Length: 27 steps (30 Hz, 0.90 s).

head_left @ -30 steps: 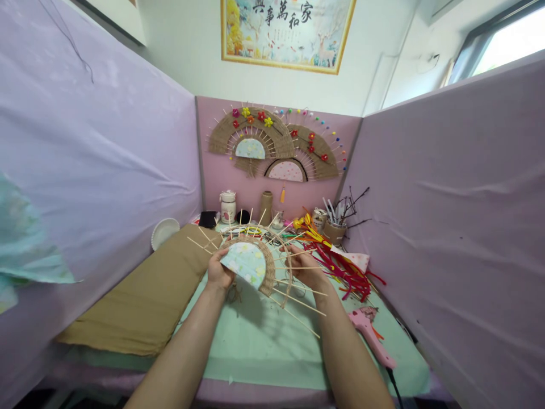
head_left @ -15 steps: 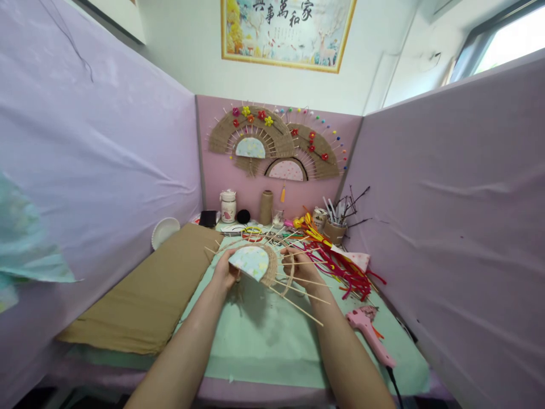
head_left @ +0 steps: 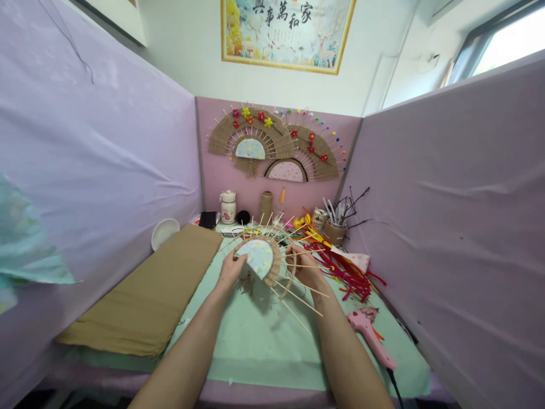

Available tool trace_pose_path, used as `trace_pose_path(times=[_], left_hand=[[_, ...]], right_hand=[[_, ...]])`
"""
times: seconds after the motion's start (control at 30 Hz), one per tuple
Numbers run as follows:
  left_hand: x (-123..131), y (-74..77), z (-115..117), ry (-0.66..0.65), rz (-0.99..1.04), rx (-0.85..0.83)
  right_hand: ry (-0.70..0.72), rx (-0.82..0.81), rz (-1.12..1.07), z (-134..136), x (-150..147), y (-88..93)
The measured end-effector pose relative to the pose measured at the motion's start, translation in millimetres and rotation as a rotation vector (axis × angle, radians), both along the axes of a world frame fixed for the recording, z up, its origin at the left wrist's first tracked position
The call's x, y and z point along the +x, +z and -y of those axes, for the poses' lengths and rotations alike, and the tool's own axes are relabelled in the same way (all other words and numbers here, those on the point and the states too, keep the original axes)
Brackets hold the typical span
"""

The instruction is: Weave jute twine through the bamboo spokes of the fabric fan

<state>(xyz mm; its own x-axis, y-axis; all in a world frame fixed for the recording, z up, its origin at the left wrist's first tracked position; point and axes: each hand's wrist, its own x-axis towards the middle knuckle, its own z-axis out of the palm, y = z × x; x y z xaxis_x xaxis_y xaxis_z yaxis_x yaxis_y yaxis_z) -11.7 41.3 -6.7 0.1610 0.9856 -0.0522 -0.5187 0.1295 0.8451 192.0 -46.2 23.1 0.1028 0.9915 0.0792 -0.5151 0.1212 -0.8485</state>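
Hands, left (head_left: 230, 268) and right (head_left: 303, 266), grip the half-woven fan (head_left: 260, 259); a cup (head_left: 334, 232) holds twigs.

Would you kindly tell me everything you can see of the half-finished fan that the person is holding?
The half-finished fan is a half-round piece: a pale blue, flower-printed centre, edged with a band of tan woven twine, from which thin wooden skewers radiate outward like spokes. A further strand of twine arcs loosely across the skewers on its right. It is held above the green table mat, tilted with its face toward the camera. The left hand grips its lower left edge; the right hand holds the skewers and outer strand.
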Motion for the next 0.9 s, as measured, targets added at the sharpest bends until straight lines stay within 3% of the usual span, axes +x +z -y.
trace_pose_path(times=[0.17,0.33,0.63,0.73,0.9], left_hand=[[1.1,4.6,4.5,0.003,-0.14,0.029],[4.0,6.8,8.5,-0.033,-0.154,0.053],[7.3,5.6,7.3,0.118,-0.093,0.029],[10.6,3.8,12.6,-0.012,-0.086,0.001],[21.4,8.0,33.7,-0.399,-0.035,-0.136]], right_hand=[[0.03,-0.01,0.021,2.6,1.0,0.6],[0.089,-0.041,-0.01,-0.4,-1.9,-0.7],[0.0,-0.009,-0.137,-9.5,5.4,-7.3],[-0.042,0.014,-0.152,-11.1,9.8,-9.8],[-0.046,0.032,-0.134,-11.1,6.2,-7.6]])
